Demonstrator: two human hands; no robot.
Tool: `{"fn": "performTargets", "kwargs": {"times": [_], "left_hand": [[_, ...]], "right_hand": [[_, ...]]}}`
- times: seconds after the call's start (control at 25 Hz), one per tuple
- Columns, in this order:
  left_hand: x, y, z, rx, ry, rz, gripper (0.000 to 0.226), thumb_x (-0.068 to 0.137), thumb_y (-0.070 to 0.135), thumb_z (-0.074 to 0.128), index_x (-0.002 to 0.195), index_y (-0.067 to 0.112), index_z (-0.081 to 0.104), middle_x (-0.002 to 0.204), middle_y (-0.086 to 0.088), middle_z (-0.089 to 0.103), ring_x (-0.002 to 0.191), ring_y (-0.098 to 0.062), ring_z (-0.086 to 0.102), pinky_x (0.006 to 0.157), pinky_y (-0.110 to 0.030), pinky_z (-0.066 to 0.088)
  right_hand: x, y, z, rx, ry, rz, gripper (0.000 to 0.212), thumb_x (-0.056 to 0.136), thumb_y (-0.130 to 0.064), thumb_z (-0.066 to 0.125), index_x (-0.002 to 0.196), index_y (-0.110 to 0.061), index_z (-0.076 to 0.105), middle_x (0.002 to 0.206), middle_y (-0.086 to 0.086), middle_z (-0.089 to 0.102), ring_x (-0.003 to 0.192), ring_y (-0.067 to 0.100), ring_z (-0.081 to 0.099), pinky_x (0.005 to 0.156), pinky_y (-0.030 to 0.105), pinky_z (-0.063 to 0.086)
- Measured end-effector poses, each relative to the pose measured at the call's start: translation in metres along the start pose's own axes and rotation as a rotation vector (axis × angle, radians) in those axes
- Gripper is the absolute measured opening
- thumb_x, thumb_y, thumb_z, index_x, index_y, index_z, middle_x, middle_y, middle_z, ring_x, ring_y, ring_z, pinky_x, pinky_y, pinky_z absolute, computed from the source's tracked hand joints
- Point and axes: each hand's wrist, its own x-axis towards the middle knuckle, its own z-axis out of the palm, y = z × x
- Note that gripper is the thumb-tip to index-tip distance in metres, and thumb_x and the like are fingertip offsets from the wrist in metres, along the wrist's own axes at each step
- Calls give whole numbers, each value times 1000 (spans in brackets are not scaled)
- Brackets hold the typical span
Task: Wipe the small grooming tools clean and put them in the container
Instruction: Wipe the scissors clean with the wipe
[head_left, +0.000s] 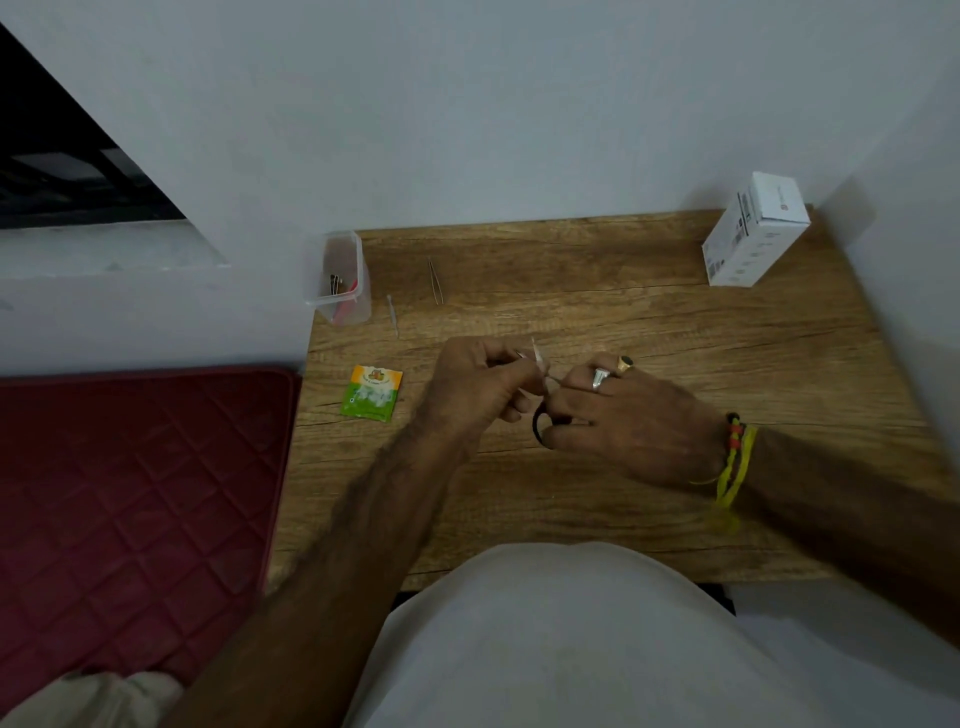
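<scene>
Wooden table (675, 364) by a wall — two loose tools, tweezers (435, 280) and a thin pick (393, 314), beside one container (340, 275). Left hand (478, 387) pinches a wipe (540, 366) around scissors (541, 423) gripped by the right hand (631, 421).
</scene>
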Motion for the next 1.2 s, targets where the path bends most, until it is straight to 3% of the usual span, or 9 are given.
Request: {"fn": "performTargets", "kwargs": {"times": [0.24, 0.48, 0.6, 0.76, 0.88, 0.96, 1.04, 1.12, 1.2], "left_hand": [[2, -8, 10, -15, 107, 23, 8, 90, 7, 70, 85, 1, 72, 67, -6, 72, 49, -10, 61, 45, -22, 45], [0, -10, 23, -92, 264, 90, 20, 90, 7, 69, 71, 10, 72, 63, -1, 68, 58, -10, 64, 53, -24, 52], [0, -12, 23, -206, 298, 71, 18, 90, 6, 69, 72, 8, 72, 63, -1, 67, 63, -14, 65, 63, -30, 57], [-2, -11, 24, -289, 270, 24, 13, 91, 5, 67, 78, 5, 72, 62, 1, 67, 62, -16, 68, 58, -29, 56], [-3, -9, 22, -303, 284, 20, 4, 90, 4, 69, 90, 0, 71, 66, -4, 69, 60, -13, 68, 57, -30, 57], [-3, -7, 21, -269, 278, 32, 4, 89, 4, 70, 91, 0, 70, 68, -7, 70, 60, -12, 68, 57, -29, 58], [-3, -5, 18, -194, 264, 50, 2, 89, 4, 70, 87, 3, 70, 70, -9, 71, 59, -11, 69, 55, -26, 57], [-1, -3, 14, -135, 230, 49, 2, 87, 4, 71, 87, 1, 70, 70, -11, 71, 59, -12, 69, 54, -27, 56], [1, 0, 10, -102, 172, 29, 5, 86, 4, 71, 87, -1, 69, 71, -12, 71, 59, -14, 69, 53, -27, 55]], "right_hand": [[-11, -29, 18, 399, -6, 572, 25, 96, -27, 48, 97, -17, 70, 95, -1, 61, 85, 20, 54, 67, 38, 47], [18, -56, 15, 814, 211, 1236, 8, 90, -14, 70, 84, -15, 76, 78, -9, 61, 75, 7, 56, 65, 22, 44], [25, -56, 13, 938, 293, 1388, 9, 89, -15, 72, 83, -16, 78, 75, -9, 67, 78, 8, 60, 65, 24, 49], [25, -57, 15, 891, 366, 1251, 6, 86, -12, 76, 82, -16, 78, 74, -6, 64, 74, 8, 56, 62, 16, 43], [19, -54, 19, 780, 391, 1134, 5, 85, -11, 76, 82, -15, 76, 75, -7, 60, 73, 8, 53, 63, 20, 42], [14, -48, 21, 581, 369, 952, 8, 89, -17, 69, 85, -13, 74, 79, -4, 60, 75, 13, 55, 64, 32, 46], [10, -35, 21, 285, 293, 653, 18, 95, -22, 61, 90, -10, 74, 85, 3, 64, 77, 23, 60, 66, 40, 48], [7, -19, 19, 77, 263, 391, 17, 97, -19, 61, 93, -9, 74, 87, 7, 67, 76, 27, 64, 71, 42, 48], [8, -7, 15, 8, 293, 241, 11, 96, -15, 64, 94, -9, 74, 89, 7, 69, 76, 26, 65, 75, 41, 47]]}}
